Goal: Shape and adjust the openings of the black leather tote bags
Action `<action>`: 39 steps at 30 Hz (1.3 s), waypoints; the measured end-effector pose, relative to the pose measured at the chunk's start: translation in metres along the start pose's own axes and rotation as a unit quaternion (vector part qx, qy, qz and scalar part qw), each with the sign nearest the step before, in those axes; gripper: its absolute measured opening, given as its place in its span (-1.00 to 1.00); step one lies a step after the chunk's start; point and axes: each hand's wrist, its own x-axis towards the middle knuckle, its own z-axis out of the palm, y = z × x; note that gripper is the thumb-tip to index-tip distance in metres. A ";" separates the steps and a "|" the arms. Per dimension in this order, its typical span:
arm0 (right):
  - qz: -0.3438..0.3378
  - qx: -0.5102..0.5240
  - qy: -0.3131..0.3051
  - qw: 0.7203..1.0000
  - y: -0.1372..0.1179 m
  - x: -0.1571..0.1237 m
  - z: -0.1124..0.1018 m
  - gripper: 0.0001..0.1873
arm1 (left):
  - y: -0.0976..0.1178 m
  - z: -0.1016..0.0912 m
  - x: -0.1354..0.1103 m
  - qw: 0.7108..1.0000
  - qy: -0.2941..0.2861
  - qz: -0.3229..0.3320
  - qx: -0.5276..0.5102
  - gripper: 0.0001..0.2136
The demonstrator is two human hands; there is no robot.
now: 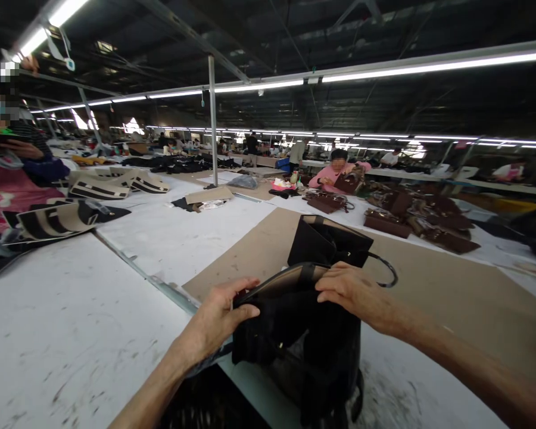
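Observation:
A black handbag [290, 322] with a beige lining hangs between my hands at the near edge of the table. Its top rim faces me, and the lower part is dark and hard to make out. At the left end of the rim, my left hand [226, 310] pinches the bag between thumb and fingers. My right hand [346, 292] is closed on the rim's right part, beside a dark strap. Just beyond lies a second black handbag [328, 241] with a looped handle [390, 271], resting on brown cardboard.
Brown cardboard [429, 280] covers part of the white table [93, 328]. Brown bags [429, 214] are piled at the far right, near a person in pink [335, 173]. Striped beige-and-black pieces [58, 223] lie at left by another person [9, 179]. A metal post [212, 119] stands mid-table.

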 end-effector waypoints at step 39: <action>0.191 -0.116 0.014 0.975 -0.003 0.043 0.008 -0.80 | 0.015 0.011 0.008 0.994 0.009 0.019 0.105 -0.73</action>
